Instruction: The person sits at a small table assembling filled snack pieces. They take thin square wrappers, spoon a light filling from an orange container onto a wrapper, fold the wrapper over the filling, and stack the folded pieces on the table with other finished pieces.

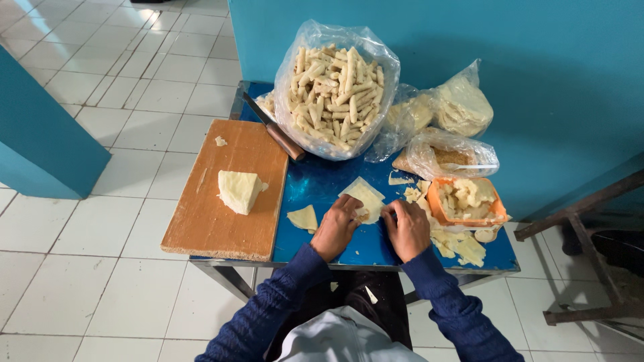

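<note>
Two hands at the table's near edge: left hand point(337, 226) and right hand point(407, 228). One pale dough sheet point(365, 196) between their fingertips, one smaller dough piece point(303, 218) just left of the left hand. One wooden board point(228, 191) further left, bearing one cheese block point(239, 190). One knife point(275, 127) beyond the left hand. One orange tray point(466, 200) right of the right hand. Four plastic bags beyond both hands, the biggest bag point(335, 87) full of rolled sticks
</note>
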